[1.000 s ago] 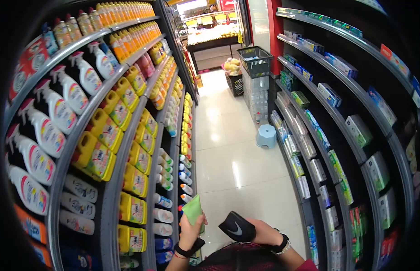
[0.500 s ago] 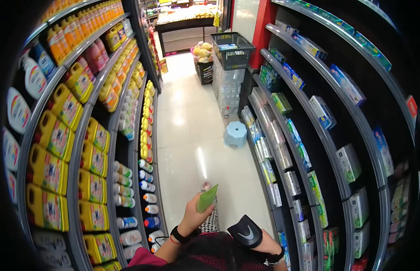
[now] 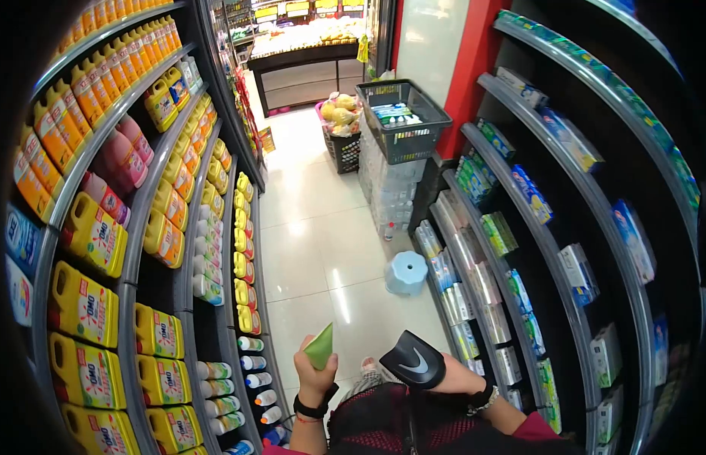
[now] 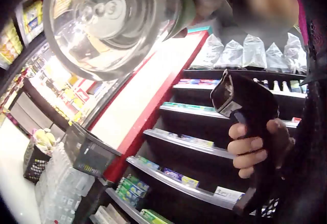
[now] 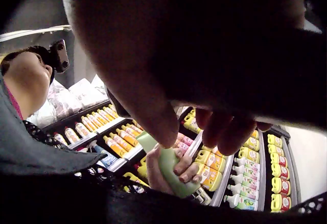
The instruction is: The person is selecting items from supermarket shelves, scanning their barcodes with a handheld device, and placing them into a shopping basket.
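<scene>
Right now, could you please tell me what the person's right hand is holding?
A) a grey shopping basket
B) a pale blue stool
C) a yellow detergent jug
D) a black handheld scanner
D: the right hand grips the black handheld scanner, its fingers curled round the handle, while the left hand holds a green bottle.

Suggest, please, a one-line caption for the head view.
In a shop aisle, the left hand holds a green tube and the right hand a black scanner.

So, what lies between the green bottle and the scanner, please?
Head view: only floor tile and what looks like a shoe tip separate green bottle from scanner.
</scene>
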`<state>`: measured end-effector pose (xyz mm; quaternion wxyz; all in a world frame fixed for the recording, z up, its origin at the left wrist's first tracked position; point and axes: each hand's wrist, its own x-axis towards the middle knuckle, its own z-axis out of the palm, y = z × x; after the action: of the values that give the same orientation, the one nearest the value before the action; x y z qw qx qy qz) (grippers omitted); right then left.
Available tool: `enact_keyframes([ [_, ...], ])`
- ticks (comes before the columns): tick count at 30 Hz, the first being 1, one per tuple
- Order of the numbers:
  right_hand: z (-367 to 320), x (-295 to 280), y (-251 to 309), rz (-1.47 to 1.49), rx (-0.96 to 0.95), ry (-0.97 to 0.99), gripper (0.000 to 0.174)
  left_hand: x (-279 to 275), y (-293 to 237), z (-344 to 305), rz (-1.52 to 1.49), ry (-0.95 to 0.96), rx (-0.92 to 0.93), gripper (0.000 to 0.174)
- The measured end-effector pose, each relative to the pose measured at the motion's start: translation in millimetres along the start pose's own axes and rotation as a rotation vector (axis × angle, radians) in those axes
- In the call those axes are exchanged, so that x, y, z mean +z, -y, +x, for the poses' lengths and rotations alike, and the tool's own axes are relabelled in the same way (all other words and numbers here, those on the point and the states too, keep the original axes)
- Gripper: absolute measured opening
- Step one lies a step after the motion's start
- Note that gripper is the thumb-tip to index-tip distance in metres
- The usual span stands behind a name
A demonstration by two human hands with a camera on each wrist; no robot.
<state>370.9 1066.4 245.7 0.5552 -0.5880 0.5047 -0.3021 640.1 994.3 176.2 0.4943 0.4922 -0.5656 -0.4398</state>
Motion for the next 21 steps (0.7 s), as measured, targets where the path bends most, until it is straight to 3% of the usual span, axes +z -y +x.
enact_keyframes([
  [2,34,-11,-4,0.052,0.017,0.049,0.054,-10,-5,12,-0.131,-0.081,-0.105,0.023],
  [4,71,-19,-9,0.047,-0.014,-0.009,0.053,-21,7,28,-0.070,-0.205,-0.104,0.026],
  [5,92,-28,-13,0.024,-0.006,0.078,0.053,-30,9,36,-0.039,-0.194,-0.164,0.027],
  [6,113,-37,-16,0.002,0.003,0.163,0.054,-31,15,46,-0.018,-0.326,-0.140,0.028],
  [7,136,-43,-16,0.060,-0.080,0.164,0.055,-32,19,56,-0.009,-0.368,-0.115,0.029],
  [10,206,-73,-43,0.149,-0.080,0.286,0.054,-34,28,98,0.034,-0.442,-0.072,0.035],
  [11,228,-89,-19,0.170,-0.060,0.261,0.051,-36,40,113,-0.002,-0.434,-0.089,0.038],
  [13,272,-112,-23,0.156,-0.102,0.201,0.051,-29,48,161,-0.082,-0.444,-0.115,0.053],
  [14,294,-127,-24,0.129,-0.127,0.151,0.050,-13,43,193,-0.068,-0.478,-0.069,0.041],
  [16,339,-158,-14,0.174,-0.171,0.085,0.049,5,39,264,-0.037,-0.393,-0.043,0.041],
  [18,376,-190,-1,0.088,-0.182,-0.115,0.048,19,34,334,-0.028,-0.283,-0.034,0.039],
  [19,402,-204,-9,-0.114,-0.204,-0.207,0.047,29,27,374,0.000,-0.184,0.005,0.039],
  [21,433,-238,-6,0.011,-0.259,-0.348,0.044,51,16,443,0.065,-0.078,0.091,0.040],
])
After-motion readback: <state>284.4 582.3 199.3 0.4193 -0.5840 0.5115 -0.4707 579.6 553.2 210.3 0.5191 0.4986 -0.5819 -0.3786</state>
